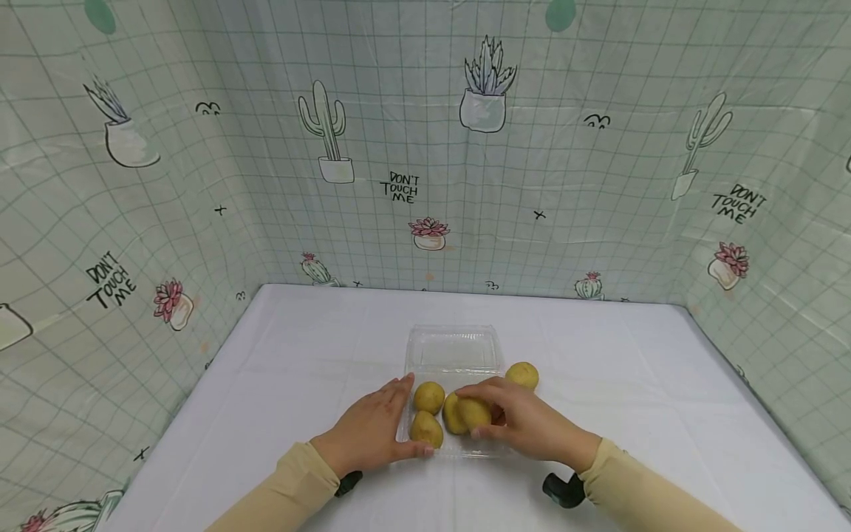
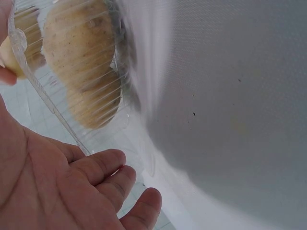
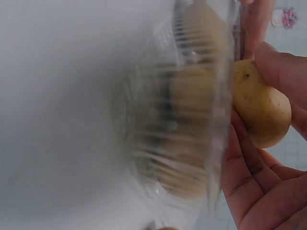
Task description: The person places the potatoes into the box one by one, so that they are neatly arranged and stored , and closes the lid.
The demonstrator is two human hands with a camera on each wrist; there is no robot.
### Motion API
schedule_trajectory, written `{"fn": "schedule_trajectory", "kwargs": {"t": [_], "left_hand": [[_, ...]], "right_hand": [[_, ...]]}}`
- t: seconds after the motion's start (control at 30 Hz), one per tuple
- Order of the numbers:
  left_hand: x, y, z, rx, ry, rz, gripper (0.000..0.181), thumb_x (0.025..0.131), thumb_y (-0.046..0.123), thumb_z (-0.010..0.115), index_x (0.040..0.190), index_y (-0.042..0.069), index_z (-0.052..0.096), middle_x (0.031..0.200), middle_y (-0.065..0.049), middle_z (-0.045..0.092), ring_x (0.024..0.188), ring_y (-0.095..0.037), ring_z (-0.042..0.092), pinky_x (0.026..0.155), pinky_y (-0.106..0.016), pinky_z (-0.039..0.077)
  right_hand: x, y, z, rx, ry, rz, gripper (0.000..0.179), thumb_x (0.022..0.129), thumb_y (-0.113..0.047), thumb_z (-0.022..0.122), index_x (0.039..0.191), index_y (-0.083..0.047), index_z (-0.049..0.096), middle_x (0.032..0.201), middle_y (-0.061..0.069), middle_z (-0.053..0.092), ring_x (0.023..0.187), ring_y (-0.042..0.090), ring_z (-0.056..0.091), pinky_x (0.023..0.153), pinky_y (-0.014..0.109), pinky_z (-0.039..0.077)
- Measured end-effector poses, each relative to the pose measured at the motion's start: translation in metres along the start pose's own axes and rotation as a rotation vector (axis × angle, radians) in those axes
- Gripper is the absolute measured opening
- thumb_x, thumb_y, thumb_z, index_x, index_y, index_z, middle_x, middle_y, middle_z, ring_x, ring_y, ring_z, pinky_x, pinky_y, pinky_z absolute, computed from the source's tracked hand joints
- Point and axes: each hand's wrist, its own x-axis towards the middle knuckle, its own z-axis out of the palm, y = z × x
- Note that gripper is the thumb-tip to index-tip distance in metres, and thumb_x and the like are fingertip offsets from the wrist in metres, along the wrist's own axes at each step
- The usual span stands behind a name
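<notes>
A clear plastic clamshell container (image 1: 457, 452) sits on the table, its lid (image 1: 453, 349) folded back away from me. Inside on the left lie two potatoes, a rear potato (image 1: 428, 397) and a front potato (image 1: 426, 431). Another potato (image 1: 452, 414) shows partly behind the held one. My right hand (image 1: 532, 423) pinches a potato (image 3: 264, 108) between thumb and fingers, above the container's rim (image 3: 221, 115). My left hand (image 1: 368, 428) touches the container's left side, fingers extended and thumb by the front edge. In the left wrist view, its fingers (image 2: 108, 165) lie loosely beside the wall.
One more potato (image 1: 522, 375) lies outside the container, at its right rear corner. A white cloth (image 1: 319, 332) covers the table. Patterned curtains (image 1: 425, 148) enclose the back and both sides. Dark straps (image 1: 564, 490) are at the wrists.
</notes>
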Motion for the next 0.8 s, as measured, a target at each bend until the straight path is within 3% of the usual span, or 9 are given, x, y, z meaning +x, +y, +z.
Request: {"fn": "schedule_trajectory", "kwargs": {"t": [0.27,0.8], "left_hand": [[0.001,-0.001,0.002,0.006,-0.011,-0.010,0.108,0.087,0.072,0.058,0.152,-0.008,0.029,0.156,-0.019,0.035,0.141,-0.034,0.037,0.111,-0.046,0.035],[0.001,-0.002,0.003,0.012,-0.005,-0.009,0.108,0.086,0.073,0.058,0.152,-0.008,0.029,0.155,-0.020,0.036,0.140,-0.033,0.038,0.111,-0.045,0.035]], "right_hand": [[0.002,-0.005,0.013,-0.005,-0.049,0.014,0.056,0.090,-0.028,0.077,0.141,-0.021,0.057,0.124,-0.003,0.056,0.090,0.008,0.055,0.076,0.025,0.051],[-0.002,-0.006,0.015,0.041,-0.104,0.000,0.050,0.096,-0.024,0.070,0.143,-0.020,0.054,0.125,0.000,0.052,0.093,0.007,0.056,0.080,0.025,0.052]]}}
